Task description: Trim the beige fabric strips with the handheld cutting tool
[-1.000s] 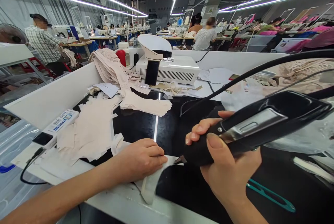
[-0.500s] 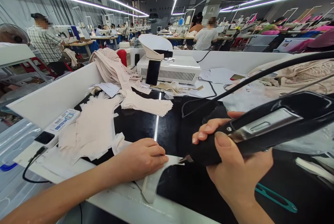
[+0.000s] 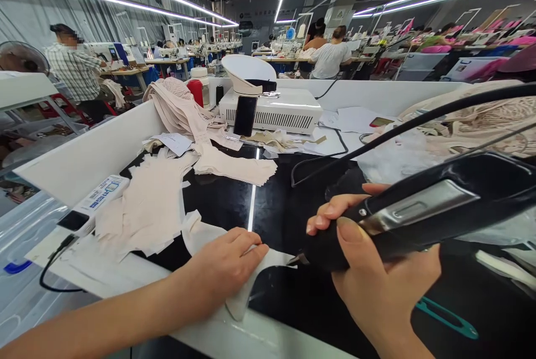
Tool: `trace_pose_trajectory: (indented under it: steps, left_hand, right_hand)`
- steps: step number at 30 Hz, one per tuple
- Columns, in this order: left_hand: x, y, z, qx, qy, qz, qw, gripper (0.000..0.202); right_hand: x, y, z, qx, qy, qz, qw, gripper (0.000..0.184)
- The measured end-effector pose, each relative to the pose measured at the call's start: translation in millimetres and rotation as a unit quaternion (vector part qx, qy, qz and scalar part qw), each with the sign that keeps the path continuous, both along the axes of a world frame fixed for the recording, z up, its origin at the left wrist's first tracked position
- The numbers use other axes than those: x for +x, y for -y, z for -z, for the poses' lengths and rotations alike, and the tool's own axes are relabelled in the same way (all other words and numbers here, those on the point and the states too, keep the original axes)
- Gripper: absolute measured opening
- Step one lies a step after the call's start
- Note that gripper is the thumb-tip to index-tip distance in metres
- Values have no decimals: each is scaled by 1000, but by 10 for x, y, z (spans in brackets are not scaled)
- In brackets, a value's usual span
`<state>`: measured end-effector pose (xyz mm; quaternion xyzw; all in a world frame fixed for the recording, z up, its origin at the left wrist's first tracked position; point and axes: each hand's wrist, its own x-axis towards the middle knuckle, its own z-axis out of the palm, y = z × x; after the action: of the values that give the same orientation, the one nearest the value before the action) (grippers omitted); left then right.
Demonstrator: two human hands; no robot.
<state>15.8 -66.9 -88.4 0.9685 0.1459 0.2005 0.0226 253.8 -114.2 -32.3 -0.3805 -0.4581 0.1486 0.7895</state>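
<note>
My right hand [image 3: 377, 269] is wrapped round a black corded handheld tool [image 3: 452, 197], with my thumb along its near side, by a silver lever. The tool's narrow metal tip [image 3: 296, 260] meets the right end of a pale fabric piece [image 3: 272, 258]. My left hand [image 3: 230, 261] has its fingers bunched together, gripping and pressing that fabric against the black tabletop [image 3: 276, 208]. Part of the fabric is hidden under this hand; one end curls up behind it and another hangs toward the near white edge.
Stacked pale fabric pieces [image 3: 142, 197] lie to the left, beside a white power bank [image 3: 100, 197]. Behind stand a phone [image 3: 245, 115] and a white vented box [image 3: 288, 110]. A black cable [image 3: 402, 124] arches over the right side; a teal tool [image 3: 448, 317] lies near right.
My left hand has shifted slightly left and toward me, still on the fabric. The handheld tool has dipped a little, its tip staying at the fabric's end.
</note>
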Motion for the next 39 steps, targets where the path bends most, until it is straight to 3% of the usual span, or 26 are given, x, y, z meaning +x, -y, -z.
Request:
trace_pose_trajectory:
  steps: [6, 10, 19, 23, 27, 30, 35, 39]
  left_hand:
    - [-62, 6, 19, -106, -33, -21, 994, 76]
    - [-40, -44, 2, -122, -39, -13, 992, 61]
    - [-19, -75, 11, -86, -106, -24, 990, 40]
    - [-1, -42, -65, -57, -149, -30, 987, 30]
    - [62, 56, -119, 2, -145, -38, 989, 23]
    - [129, 150, -72, 68, -127, -51, 988, 11]
    - [145, 284, 54, 124, -98, -59, 986, 68]
    - [106, 325, 123, 144, -96, -67, 983, 77]
  right_hand:
    - [-87, 92, -29, 0, 0, 14, 1000, 44]
    - [-136, 141, -39, -4, 0, 36, 999, 42]
    - [-190, 231, -86, 0, -16, 11, 1000, 45]
    - [-211, 267, -104, -4, -16, 3, 1000, 46]
    - [-255, 291, -77, -7, -23, 2, 1000, 49]
    - [-282, 304, -50, -14, -32, 5, 999, 49]
    - [-267, 336, -74, -44, -48, -4, 998, 50]
    - [-223, 374, -101, -101, -60, -27, 993, 51]
